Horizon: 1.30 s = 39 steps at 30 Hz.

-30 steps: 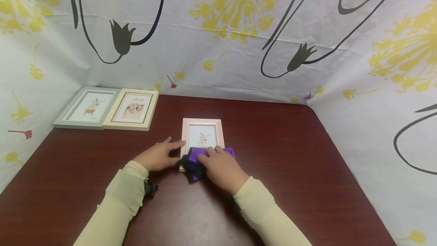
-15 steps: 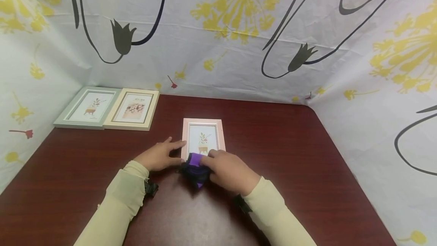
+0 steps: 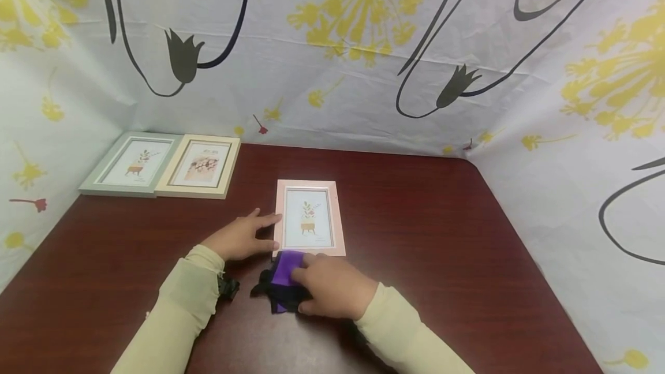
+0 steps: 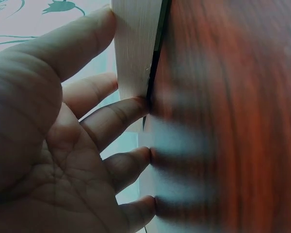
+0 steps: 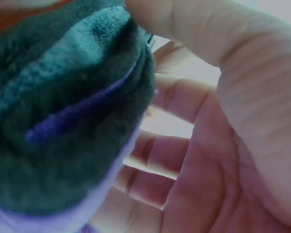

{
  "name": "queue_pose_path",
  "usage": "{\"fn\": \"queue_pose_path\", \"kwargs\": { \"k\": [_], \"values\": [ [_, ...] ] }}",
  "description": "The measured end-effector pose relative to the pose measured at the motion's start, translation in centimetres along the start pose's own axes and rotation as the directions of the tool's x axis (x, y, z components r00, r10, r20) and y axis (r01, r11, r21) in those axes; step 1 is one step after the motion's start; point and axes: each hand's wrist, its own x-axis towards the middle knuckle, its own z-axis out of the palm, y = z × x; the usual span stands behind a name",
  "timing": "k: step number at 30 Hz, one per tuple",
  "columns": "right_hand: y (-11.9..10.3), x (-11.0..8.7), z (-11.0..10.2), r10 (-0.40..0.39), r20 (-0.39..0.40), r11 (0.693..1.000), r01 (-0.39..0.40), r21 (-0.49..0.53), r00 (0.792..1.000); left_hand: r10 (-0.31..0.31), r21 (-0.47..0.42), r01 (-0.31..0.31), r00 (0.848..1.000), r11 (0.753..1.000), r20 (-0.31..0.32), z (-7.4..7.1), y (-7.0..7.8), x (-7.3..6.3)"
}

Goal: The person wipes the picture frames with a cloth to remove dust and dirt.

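Observation:
A pink picture frame [image 3: 340, 235] lies flat on the table with a potted-plant print behind its pane. My left hand [image 3: 240, 238] rests at its left side, thumb and fingertips against the edge. The left wrist view shows those fingers [image 4: 117, 119] extended, tips at the frame's side [image 4: 136, 43] and down on the wood. Just below the frame's near edge, my right hand [image 3: 337, 287] pinches a folded purple-and-black cloth [image 3: 288, 267]. In the right wrist view the bunched cloth [image 5: 63, 160] sits between thumb and fingers, its fuzzy dark side showing.
Two more picture frames, one grey-green [image 3: 93, 183] and one cream [image 3: 232, 169], lie side by side at the table's back left. The dark red table [image 3: 415, 235] meets a white cloth wall [image 3: 332, 114] printed with flowers at the back and sides.
My right hand has drawn the cloth toward me, off the lower part of the pink frame, so its whole print now shows. The left hand has stayed at the frame's left edge.

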Motion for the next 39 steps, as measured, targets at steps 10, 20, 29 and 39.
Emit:
{"fn": "queue_pose_path", "kwargs": {
  "k": [10, 20, 29, 39],
  "values": [
    [-0.2, -0.2, -0.2, -0.095, 0.014, 0.995, 0.095, 0.037, 0.995, 0.034, 0.022, -0.034, 0.999, 0.999, 0.001, 0.1, -0.4, 0.1],
    [5.9, -2.0, -3.1, 0.059, -0.271, 0.926, 0.049, 0.375, 0.961, 0.08, 0.037, -0.08, 0.997, 0.996, 0.008, 0.3, -0.7, 0.2],
    [11.4, -0.8, -0.1, 0.469, -0.281, 0.801, -0.27, 0.534, 0.837, 0.082, 0.047, -0.082, 0.997, 0.995, -0.002, 0.4, -0.6, 0.0],
    [11.3, 1.0, 2.5, 0.494, -0.113, 0.772, -0.376, 0.512, 0.862, 0.094, 0.04, -0.094, 0.996, 0.995, 0.009, 0.5, -0.3, 0.1]
  ]
}}
